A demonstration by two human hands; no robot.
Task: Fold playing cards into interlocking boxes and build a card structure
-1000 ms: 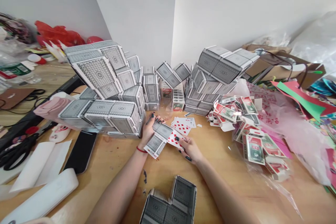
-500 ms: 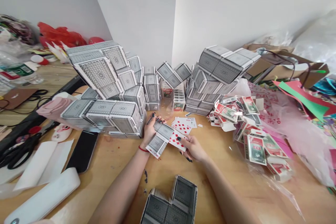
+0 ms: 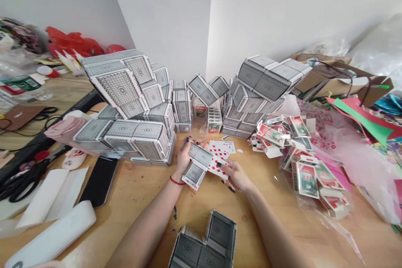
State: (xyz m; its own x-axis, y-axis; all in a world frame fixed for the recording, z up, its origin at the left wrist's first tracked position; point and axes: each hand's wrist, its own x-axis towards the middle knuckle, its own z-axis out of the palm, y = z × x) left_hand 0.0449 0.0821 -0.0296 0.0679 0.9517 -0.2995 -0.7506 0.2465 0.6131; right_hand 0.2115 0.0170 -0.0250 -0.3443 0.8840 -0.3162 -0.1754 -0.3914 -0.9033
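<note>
Joined playing cards with grey patterned backs are gripped in my left hand, thumb on top. Against their right edge, my right hand pinches a face-up red diamond playing card; its edge meets or slips under the joined cards, I cannot tell which. Just beyond lie loose face-up cards on the wooden table. Close to my body stands a block built of cards. Larger stacked card blocks rise at the left and right.
Opened card boxes are heaped at the right beside pink plastic sheeting. A black phone, scissors and a white elongated device lie on the left. Small card boxes are stacked at the back centre.
Both hands have shifted slightly to the right together with the cards they hold. The card blocks and other things have stayed put.
</note>
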